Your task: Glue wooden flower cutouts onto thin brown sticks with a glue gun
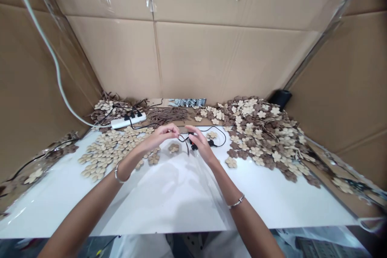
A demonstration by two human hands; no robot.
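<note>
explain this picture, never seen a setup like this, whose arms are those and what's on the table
No robot: these are a person's bare left hand and right hand, seen by a camera worn on the head, looking forward and down. On the white tabletop, pale flower pieces lie left, a brown and pale flower pile right. A white power strip sits back left. Between the hands is a thin dark strip; a black device is at the right; what each holds is unclear.
</note>
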